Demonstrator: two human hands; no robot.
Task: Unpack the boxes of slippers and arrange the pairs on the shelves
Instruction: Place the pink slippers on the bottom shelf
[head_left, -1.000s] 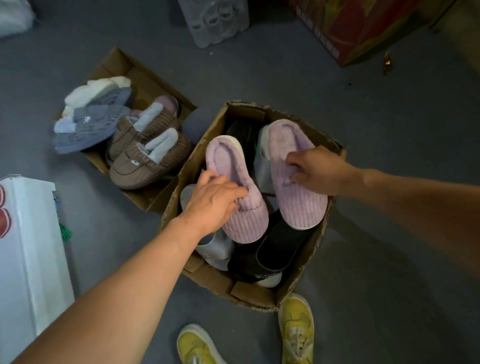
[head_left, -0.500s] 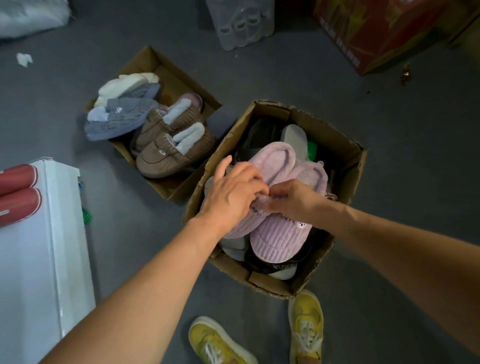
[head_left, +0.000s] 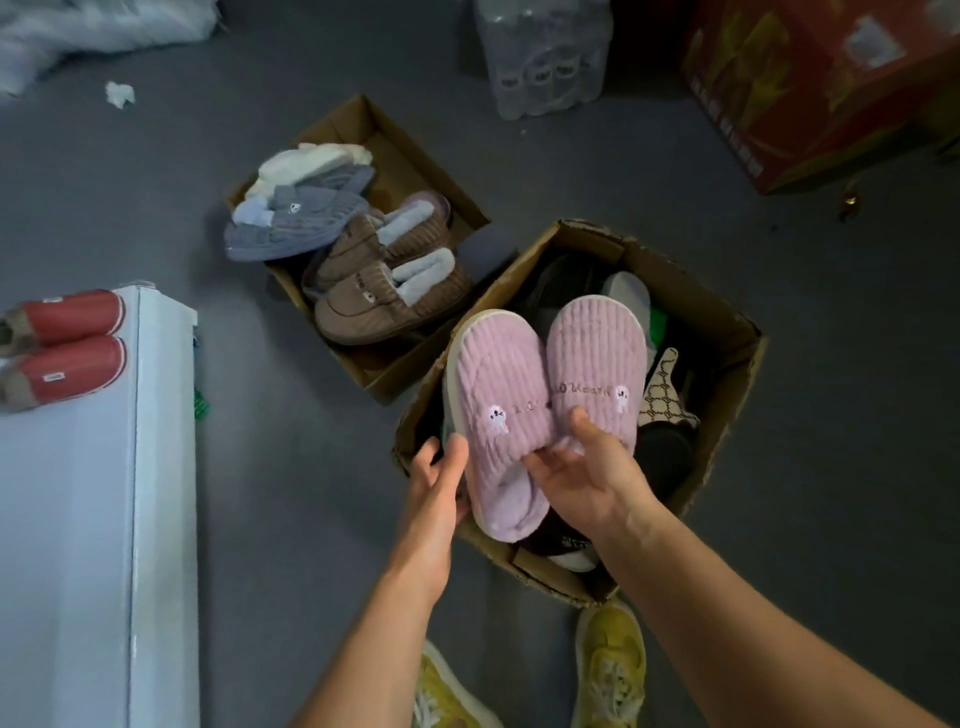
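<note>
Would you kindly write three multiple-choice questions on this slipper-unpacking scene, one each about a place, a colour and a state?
1. Where do the red slippers lie?
A. On the white shelf unit
B. In the far cardboard box
C. On the floor by the yellow shoes

2. What colour is the pair being held?
A. Brown
B. Lilac
C. Blue-grey

3. How do the hands stand?
A. Both idle
B. Only the right holds
C. Both hold the lilac slippers

Answers: 1 A, the red pair sits on the white top at left. 2 B, the ribbed pair above the near cardboard box is lilac. 3 C, the left hand grips the outer edge, the right hand pinches the pair together.
</note>
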